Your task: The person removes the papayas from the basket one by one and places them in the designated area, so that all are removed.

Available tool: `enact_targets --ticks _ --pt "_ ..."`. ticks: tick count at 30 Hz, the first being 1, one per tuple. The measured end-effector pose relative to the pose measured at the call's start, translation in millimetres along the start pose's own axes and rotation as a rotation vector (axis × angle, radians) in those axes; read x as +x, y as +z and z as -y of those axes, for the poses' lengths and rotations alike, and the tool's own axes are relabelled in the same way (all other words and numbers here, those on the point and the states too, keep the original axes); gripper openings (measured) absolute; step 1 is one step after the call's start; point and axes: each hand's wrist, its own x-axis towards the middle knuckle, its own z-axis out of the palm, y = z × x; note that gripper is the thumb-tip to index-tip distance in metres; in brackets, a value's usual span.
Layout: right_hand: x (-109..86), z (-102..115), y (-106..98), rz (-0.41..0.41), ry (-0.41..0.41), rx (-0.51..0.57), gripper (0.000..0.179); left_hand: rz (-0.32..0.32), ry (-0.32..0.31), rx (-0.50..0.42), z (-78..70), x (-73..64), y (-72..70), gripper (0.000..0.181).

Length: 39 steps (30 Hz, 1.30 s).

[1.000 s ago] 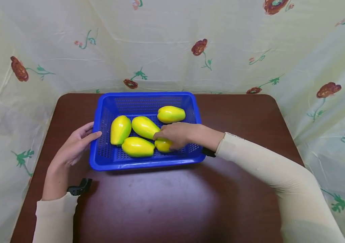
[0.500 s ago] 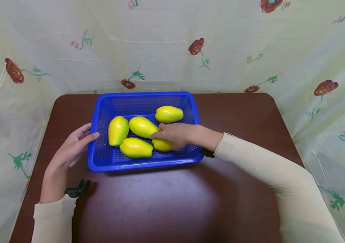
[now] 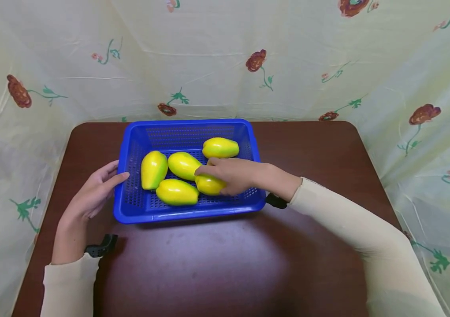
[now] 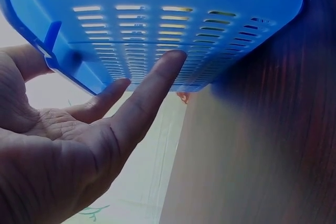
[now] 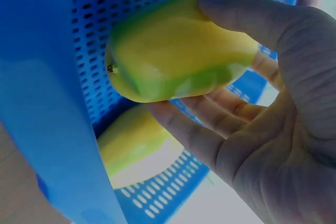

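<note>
A blue plastic basket (image 3: 193, 214) with slotted walls holds several glossy yellow-green papayas. My right hand (image 3: 238, 174) reaches in from the right and grips one papaya (image 5: 178, 51), thumb on one side and fingers on the other. In the head view this papaya (image 3: 209, 185) is partly hidden by the hand. Close by lie a papaya (image 3: 184, 165) farther back and another papaya (image 3: 177, 192) at the front. My left hand (image 3: 97, 189) holds the basket's left side, its thumb over the rim and its fingers (image 4: 152, 93) along the outside wall.
One papaya (image 3: 154, 170) lies at the basket's left end and another papaya (image 3: 220, 148) at the back right. Beneath the basket is a dark brown table (image 3: 209, 264). A flower-patterned curtain (image 3: 209, 66) hangs behind the table and along both sides.
The right hand and its papaya have shifted slightly, and more of that papaya shows beside the fingers now. My left hand has kept its hold on the basket. The head view has turned slightly.
</note>
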Motion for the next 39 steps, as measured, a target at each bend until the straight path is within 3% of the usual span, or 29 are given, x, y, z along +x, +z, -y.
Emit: enact_targets --ticks 10,18,25,39 --pt "-18.3 -3.3 -2.8 -0.124 0.009 0.047 0.071 0.000 0.019 -0.012 0.6 -0.8 1.0 0.069" --pt "-25.2 -3.7 4.1 -0.205 -0.014 0.057 0.072 0.010 0.020 -0.061 3.4 -0.8 0.5 0.068" --pt "-32.4 -6.8 11.2 -0.275 -0.016 0.063 0.072 0.011 0.025 -0.042 1.9 0.3 -0.9 0.067" --pt "-54.8 -18.1 18.8 -0.407 -0.005 0.165 0.072 0.022 0.026 -0.104 4.5 2.5 -0.6 0.065"
